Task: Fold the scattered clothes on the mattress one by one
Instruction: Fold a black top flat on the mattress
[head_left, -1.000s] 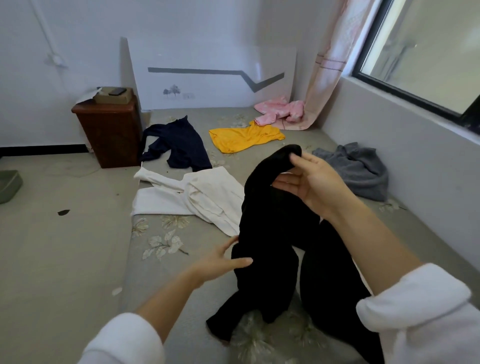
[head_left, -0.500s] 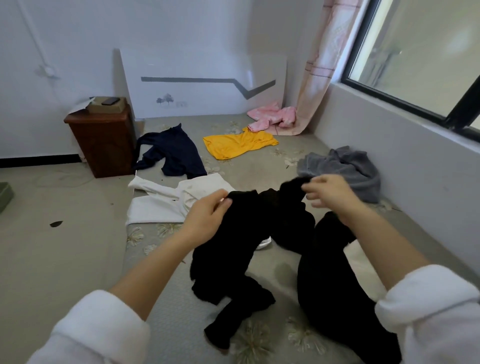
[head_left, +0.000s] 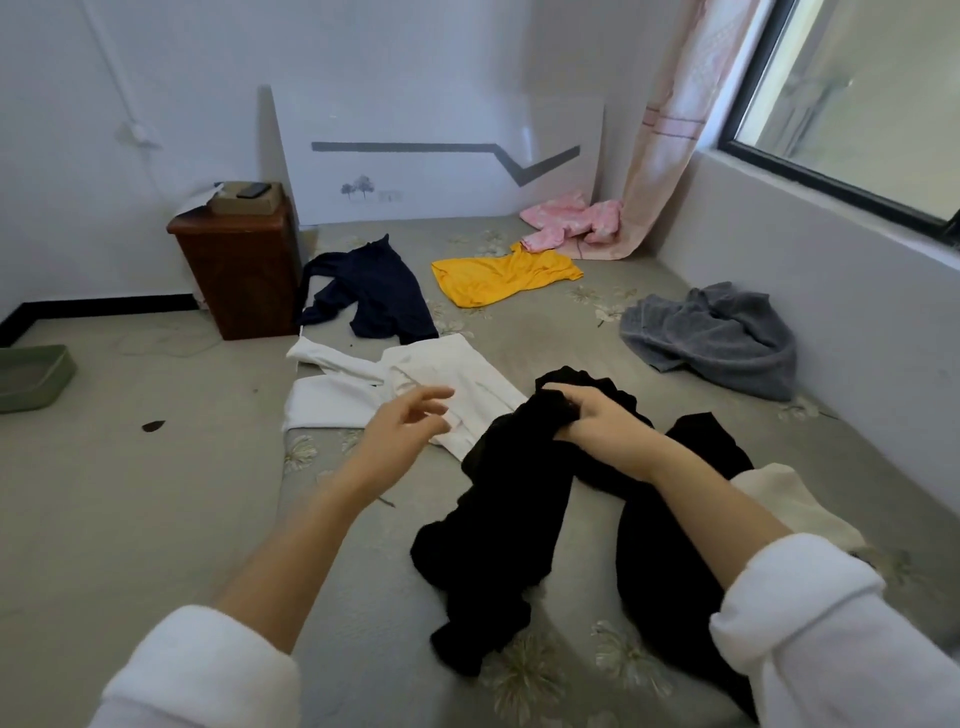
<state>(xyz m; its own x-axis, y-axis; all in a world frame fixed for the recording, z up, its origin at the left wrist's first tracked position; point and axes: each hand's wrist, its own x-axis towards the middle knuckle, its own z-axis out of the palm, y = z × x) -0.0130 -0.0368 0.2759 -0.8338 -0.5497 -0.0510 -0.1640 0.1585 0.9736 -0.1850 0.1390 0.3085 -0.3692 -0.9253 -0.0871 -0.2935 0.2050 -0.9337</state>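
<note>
The mattress fills the view, and the step in hand looks like straightening the black garment, bunched at centre. The right hand clutches its top edge; the left hand hovers open at nine o'clock, empty. Next it likely needs the other corner. The white garment lies touching it at eleven; grey towel at two.

A: Light?
B: Daylight, bright and soft, from the window at upper right; its pane is washed out.
A: Shadows?
B: Faint, under the black garment on the mattress.
A: Optics?
B: Wide-angle bowing at edges. Left hand slightly motion-blurred.
</note>
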